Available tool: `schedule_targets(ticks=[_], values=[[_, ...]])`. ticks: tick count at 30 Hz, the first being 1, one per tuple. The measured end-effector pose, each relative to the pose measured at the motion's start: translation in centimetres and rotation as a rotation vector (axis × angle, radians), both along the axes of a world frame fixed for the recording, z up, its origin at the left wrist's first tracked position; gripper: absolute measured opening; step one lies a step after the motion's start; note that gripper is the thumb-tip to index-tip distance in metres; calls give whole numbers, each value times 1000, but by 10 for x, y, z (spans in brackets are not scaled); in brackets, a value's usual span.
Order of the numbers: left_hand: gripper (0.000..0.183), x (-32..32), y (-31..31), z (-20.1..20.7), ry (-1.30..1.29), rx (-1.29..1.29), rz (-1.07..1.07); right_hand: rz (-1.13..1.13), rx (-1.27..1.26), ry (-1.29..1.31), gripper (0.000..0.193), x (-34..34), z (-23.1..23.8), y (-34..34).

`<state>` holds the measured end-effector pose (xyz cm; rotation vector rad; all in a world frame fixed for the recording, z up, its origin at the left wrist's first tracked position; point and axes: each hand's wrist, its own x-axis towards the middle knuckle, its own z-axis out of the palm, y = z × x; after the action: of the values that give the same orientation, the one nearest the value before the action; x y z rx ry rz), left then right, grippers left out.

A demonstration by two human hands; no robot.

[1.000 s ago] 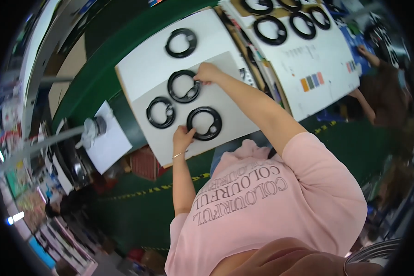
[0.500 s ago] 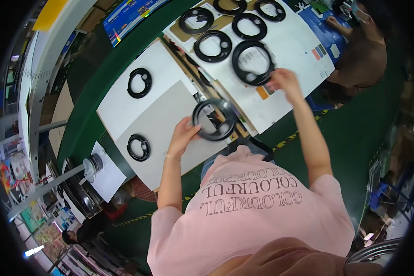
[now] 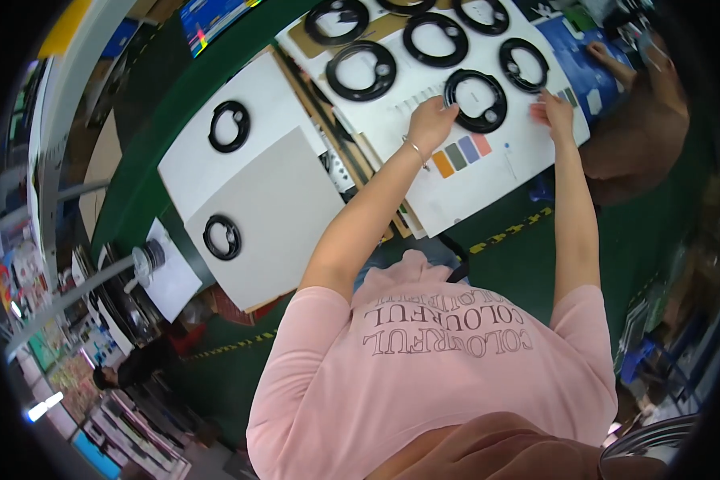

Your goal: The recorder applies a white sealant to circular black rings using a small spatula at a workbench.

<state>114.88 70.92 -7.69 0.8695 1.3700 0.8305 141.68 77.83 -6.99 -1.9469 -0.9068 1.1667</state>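
Both of your hands are now working over the white printed sheet (image 3: 488, 180) at the right, whereas half a second ago your left hand was resting on a ring lying on the grey board (image 3: 284, 220). That ring is gone from the board.

Your left hand (image 3: 430, 122) is pinching the left rim of a black ring (image 3: 476, 100), with the fingers curled over its edge, so the ring is lying just right of your palm, flat on the sheet near its middle. Your right hand (image 3: 554, 114) is spread open and resting flat on the sheet just right of that same ring, gripping nothing; whether its fingertips are touching the rim, you cannot tell from this view.

Five more black rings are lying around it toward the sheet's far edge, the nearest one (image 3: 523, 64) just beyond your right hand and another (image 3: 362, 70) to the left. Back on the grey board, one small ring (image 3: 221, 238) is sitting near its left edge, and another (image 3: 230, 126) is lying on the white board (image 3: 260, 104) beyond it.
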Motion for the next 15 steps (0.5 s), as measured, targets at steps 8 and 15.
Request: schedule_targets(ticks=[8,15], values=[[30,-195,-161,6,631,472,355,556,248,178,24,-190,11,-75],[48,-406,-308,-5,1159,-16,609,1493,265,-124,34,-466,-22,-208]])
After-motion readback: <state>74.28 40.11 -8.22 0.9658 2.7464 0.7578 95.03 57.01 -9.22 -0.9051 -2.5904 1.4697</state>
